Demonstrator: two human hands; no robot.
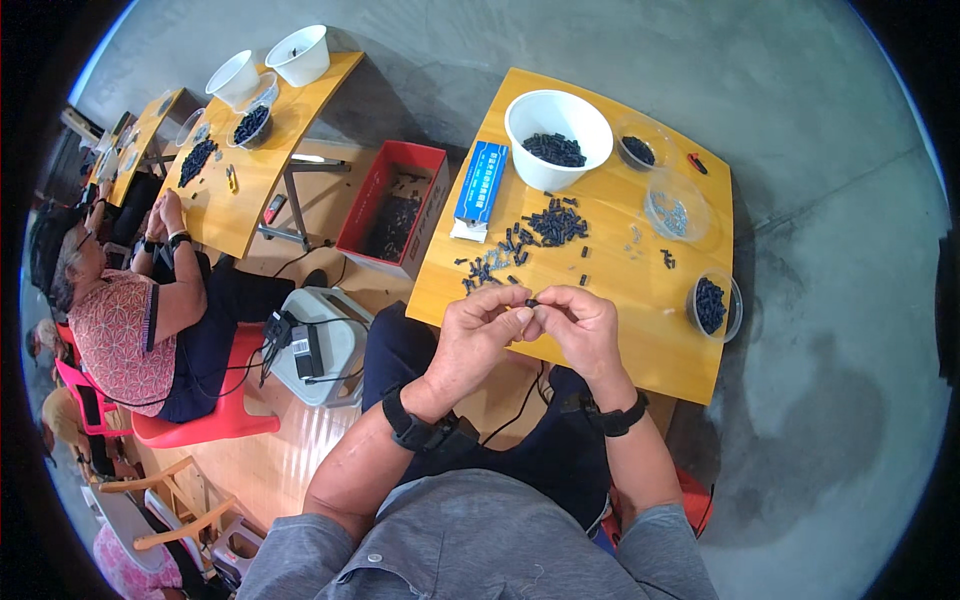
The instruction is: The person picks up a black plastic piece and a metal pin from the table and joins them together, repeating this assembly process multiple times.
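Observation:
Over the near edge of the wooden table (620, 330), my left hand (478, 335) and my right hand (582, 330) meet fingertip to fingertip. Pinched between them is a small black plastic part (532, 302), mostly covered by the fingers. Just beyond my hands lies a loose pile of similar black parts (557, 224). Small clear pieces (487, 267) are mixed with more black parts to the left of that pile. A few single black parts (584, 280) sit close to my right hand.
At the back stands a white bowl (560, 105) with black parts, beside a blue box (481, 190). Clear tubs (678, 205) line the right side, and a red-black tool (697, 163) lies behind. A red box (395, 205) stands left; another person (130, 310) works there.

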